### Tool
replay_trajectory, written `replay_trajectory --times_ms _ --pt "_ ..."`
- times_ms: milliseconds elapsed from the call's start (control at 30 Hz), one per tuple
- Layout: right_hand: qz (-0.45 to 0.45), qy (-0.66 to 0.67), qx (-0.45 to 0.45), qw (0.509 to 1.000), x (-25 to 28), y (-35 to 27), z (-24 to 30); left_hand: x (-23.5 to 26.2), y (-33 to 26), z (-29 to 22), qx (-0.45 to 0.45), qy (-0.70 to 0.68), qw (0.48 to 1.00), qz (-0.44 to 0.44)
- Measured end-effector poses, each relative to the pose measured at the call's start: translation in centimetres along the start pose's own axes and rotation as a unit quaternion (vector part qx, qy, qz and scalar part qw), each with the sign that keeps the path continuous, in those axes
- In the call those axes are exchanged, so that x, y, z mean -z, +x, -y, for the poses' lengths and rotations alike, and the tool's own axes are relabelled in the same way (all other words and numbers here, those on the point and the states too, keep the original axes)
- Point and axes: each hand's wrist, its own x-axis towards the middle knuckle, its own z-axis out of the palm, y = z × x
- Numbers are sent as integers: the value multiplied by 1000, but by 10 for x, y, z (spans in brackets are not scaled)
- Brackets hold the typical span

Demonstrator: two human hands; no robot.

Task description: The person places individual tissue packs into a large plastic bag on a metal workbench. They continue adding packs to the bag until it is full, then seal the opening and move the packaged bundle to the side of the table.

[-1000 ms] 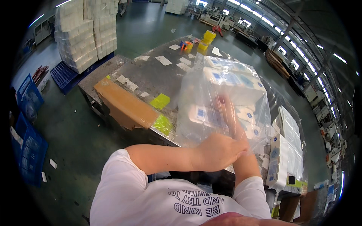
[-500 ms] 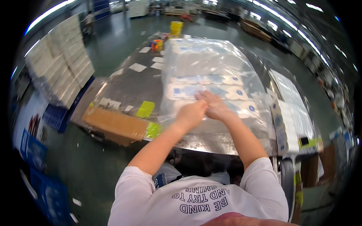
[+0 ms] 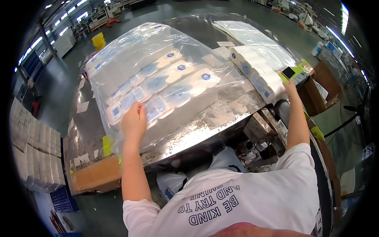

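Observation:
A large transparent plastic bag [image 3: 122,55] lies on the metal-topped table, with several long white packs of paper rolls [image 3: 185,89] with blue print side by side inside it. My left hand [image 3: 135,120] is at the near part of the bag, fingers curled closed at the film over the nearest pack. On the right, another row of white paper rolls [image 3: 256,75] lies apart from the bag. My right hand [image 3: 290,89] reaches past its near end, beside a small black square [image 3: 288,72] on yellow-green material. Its fingers are small and partly hidden, so their grip is unclear.
Flat white plastic bags [image 3: 252,37] are stacked at the table's far right. An open cardboard box [image 3: 323,89] stands off the right edge. Brown cardboard [image 3: 96,173] covers the near left corner. Wrapped white stacks [image 3: 35,146] stand on the floor at left.
My hands were together on the bag's packs; now they are apart. My right hand has moved right to beside the loose row of rolls. The view has turned to the right.

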Motion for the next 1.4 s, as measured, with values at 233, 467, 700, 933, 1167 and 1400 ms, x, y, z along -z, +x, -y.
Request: replay_trajectory --times_ms 233,467,700,933,1167,1400 --pt "68 115 -35 990 -28 -42 32 0 -3 1 2 7 1000 0" --pt "17 310 -68 948 -45 -135 86 1 -5 1 12 -5 1000 6" --pt "19 437 -117 892 -66 -173 105 -1 -4 4 -4 -18 1000 2" --pt "5 520 -141 842 -88 -192 125 -1 -4 5 8 -11 1000 3" --pt "108 563 -132 808 -79 -210 122 1 -3 6 11 -20 1000 0" --pt "337 516 -168 769 5 -306 98 2 -4 -2 25 -25 999 12"
